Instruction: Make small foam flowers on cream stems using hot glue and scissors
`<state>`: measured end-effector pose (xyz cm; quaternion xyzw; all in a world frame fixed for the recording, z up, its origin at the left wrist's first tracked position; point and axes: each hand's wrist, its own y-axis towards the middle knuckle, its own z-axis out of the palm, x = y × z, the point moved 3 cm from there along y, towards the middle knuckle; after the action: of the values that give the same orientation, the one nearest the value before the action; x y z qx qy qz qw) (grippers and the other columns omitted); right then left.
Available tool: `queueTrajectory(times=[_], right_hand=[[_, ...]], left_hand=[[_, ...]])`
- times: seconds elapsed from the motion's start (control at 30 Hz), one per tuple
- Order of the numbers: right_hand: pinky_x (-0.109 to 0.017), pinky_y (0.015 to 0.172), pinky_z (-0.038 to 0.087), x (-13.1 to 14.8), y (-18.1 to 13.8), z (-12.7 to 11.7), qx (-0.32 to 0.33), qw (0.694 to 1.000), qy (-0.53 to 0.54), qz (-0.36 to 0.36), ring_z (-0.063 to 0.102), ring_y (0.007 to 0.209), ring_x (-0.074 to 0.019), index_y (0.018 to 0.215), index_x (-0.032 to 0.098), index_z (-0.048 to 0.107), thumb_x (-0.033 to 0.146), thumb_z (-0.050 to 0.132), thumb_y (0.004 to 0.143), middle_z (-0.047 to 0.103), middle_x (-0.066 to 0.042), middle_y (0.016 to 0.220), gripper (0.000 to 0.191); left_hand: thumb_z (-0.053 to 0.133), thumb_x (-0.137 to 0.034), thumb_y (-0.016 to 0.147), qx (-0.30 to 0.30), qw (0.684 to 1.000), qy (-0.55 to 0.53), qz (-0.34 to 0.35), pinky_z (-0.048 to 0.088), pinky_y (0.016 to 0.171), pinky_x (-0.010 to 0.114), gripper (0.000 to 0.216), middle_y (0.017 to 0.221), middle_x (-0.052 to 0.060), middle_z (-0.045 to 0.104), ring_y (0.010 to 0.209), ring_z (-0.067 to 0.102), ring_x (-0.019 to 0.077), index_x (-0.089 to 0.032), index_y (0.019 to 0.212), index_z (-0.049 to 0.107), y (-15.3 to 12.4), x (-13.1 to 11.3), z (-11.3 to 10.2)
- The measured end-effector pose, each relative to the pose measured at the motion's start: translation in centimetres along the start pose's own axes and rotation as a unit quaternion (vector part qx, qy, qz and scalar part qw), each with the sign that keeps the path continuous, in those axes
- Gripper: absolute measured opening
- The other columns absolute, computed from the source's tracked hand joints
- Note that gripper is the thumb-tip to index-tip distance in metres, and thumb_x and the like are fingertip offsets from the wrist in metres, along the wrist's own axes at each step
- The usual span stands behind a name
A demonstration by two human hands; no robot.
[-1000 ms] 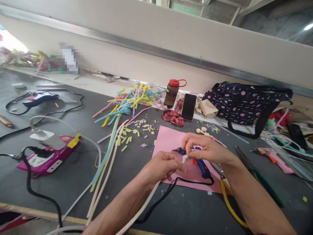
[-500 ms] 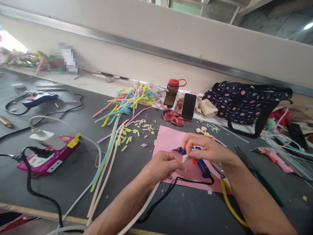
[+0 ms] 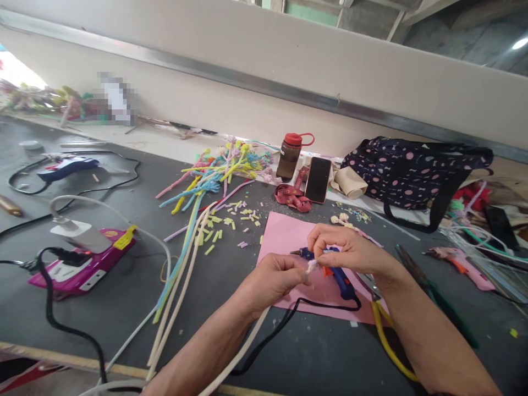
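Pink paper, a flat sheet (image 3: 278, 236) on the dark worktop (image 3: 136, 297), lay under both hands in the head view, the only one on record. From where I stood, the left hand (image 3: 276, 280) had thumb and fingers pinched narrow on a small lilac-and-cream piece (image 3: 312, 266). The right hand (image 3: 350, 250) gripped the same piece at its upper end, thumb against bent forefinger, the remaining fingers curled. The piece was thus between the two sets of fingertips, above the sheet; its detail was too small to make out. A cream cord (image 3: 241, 357) ran from below the left hand towards the near edge; I could not tell whether it joined the piece.

A blue glue gun (image 3: 341, 281) lay on the sheet, partly behind the right hand. Yellow handles (image 3: 388, 346) showed beside the right forearm, with green-handled pliers (image 3: 445, 313) and a pink glue gun (image 3: 466, 269) further right. Short yellow-green offcuts (image 3: 215, 236) were scattered left of the sheet, near a heap of coloured fuzzy stems (image 3: 233, 168). Behind stood a red-capped bottle (image 3: 290, 157), just beside a phone (image 3: 318, 180).
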<state>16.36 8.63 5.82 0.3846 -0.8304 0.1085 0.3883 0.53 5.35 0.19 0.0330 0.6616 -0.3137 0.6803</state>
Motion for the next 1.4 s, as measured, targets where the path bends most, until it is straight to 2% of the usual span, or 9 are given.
queueTrajectory(times=[0.13,0.57,0.77,0.93,1.1,1.4], right_hand=[[-0.027,0.074,0.043,-0.1,-0.1,0.0,-0.011,1.000,0.001,0.009,0.056,0.079,-0.0138,0.068,0.016,0.063,0.011,0.061,0.076,0.058,-0.002,0.086,0.010],[-0.028,0.074,0.045,-0.2,-0.3,-0.4,-0.033,0.999,-0.007,0.011,0.058,0.078,-0.0145,0.073,0.018,0.068,0.007,0.061,0.071,0.061,-0.002,0.084,0.014],[-0.030,0.075,0.045,0.0,-0.3,-0.7,-0.077,0.997,0.015,0.000,0.058,0.078,-0.0158,0.067,0.017,0.062,0.008,0.062,0.072,0.062,-0.003,0.080,0.010],[-0.029,0.075,0.045,0.0,-0.1,-0.2,-0.043,0.997,0.055,-0.020,0.058,0.079,-0.0152,0.073,0.017,0.067,0.008,0.061,0.075,0.062,-0.003,0.082,0.010],[-0.028,0.072,0.045,-0.1,0.0,0.1,-0.048,0.994,0.091,-0.026,0.057,0.077,-0.0141,0.077,0.017,0.069,0.013,0.061,0.077,0.062,-0.004,0.082,0.009],[-0.027,0.070,0.046,-0.4,0.1,0.3,-0.036,0.995,0.094,-0.020,0.057,0.075,-0.0139,0.077,0.018,0.070,0.016,0.063,0.076,0.062,-0.003,0.080,0.007]], left_hand=[[0.058,-0.025,0.066,0.005,1.000,-0.005,0.021,0.023,0.038,0.019,0.014,0.038,-0.010,0.034,0.035,0.026,0.0031,-0.014,0.062,0.065,0.1,0.1,0.0],[0.061,-0.026,0.064,0.006,1.000,-0.015,0.009,0.019,0.037,0.019,0.014,0.037,-0.010,0.032,0.035,0.023,0.0031,-0.013,0.061,0.063,0.0,-0.1,0.1],[0.057,-0.023,0.068,0.072,0.995,-0.067,-0.002,0.012,0.037,0.022,0.015,0.036,-0.009,0.032,0.034,0.021,0.0042,-0.012,0.066,0.066,0.1,0.4,-0.1],[0.056,-0.023,0.068,0.100,0.990,-0.098,-0.028,0.009,0.037,0.023,0.016,0.034,-0.008,0.033,0.031,0.020,0.0038,-0.010,0.063,0.066,0.2,0.5,-0.2],[0.058,-0.025,0.067,0.120,0.985,-0.107,-0.063,0.007,0.035,0.023,0.018,0.032,-0.007,0.035,0.028,0.019,0.0032,-0.010,0.063,0.066,0.4,0.8,0.0],[0.059,-0.026,0.063,0.100,0.986,-0.109,-0.074,0.007,0.034,0.022,0.017,0.031,-0.008,0.031,0.028,0.019,0.0032,-0.010,0.059,0.064,0.2,0.5,0.1]])
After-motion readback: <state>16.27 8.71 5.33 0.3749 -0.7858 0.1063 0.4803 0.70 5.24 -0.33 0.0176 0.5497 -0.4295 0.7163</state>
